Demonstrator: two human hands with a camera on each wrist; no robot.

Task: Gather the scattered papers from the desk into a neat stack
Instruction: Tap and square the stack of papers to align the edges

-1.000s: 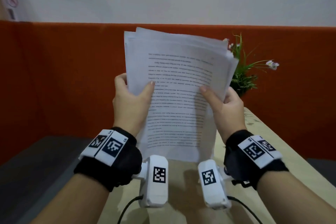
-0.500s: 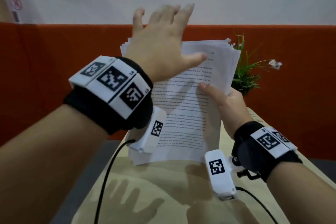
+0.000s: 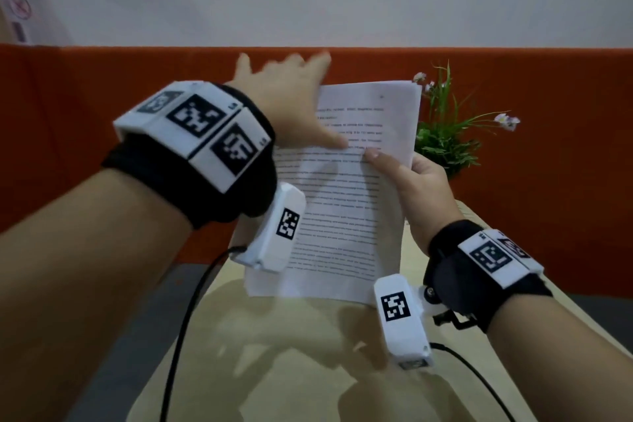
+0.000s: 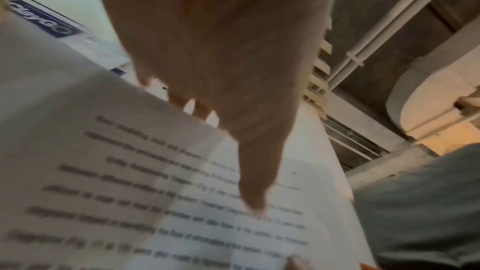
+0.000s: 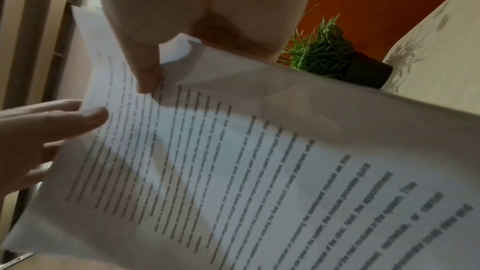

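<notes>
A stack of white printed papers point(image 3: 346, 202) stands upright on its lower edge on the beige desk point(image 3: 308, 353). My right hand point(image 3: 407, 175) grips the stack's right edge, thumb on the front page and fingers behind it. My left hand point(image 3: 291, 99) is flat with straight fingers against the stack's upper left edge, its thumb lying across the front page. In the left wrist view the papers point(image 4: 182, 202) fill the lower half under my left hand point(image 4: 233, 69). In the right wrist view my right hand point(image 5: 161, 38) pinches the papers point(image 5: 259, 171).
A small green plant point(image 3: 448, 134) in a dark pot point(image 5: 369, 73) stands on the desk just behind the stack, to the right. An orange partition point(image 3: 85, 113) runs behind the desk. Wrist camera cables point(image 3: 185, 336) hang over the desk's near part.
My left hand let go of the stack's left side, rose with fingers spread, and came down flat against the upper left edge. The sheets, fanned at the top before, now look aligned.
</notes>
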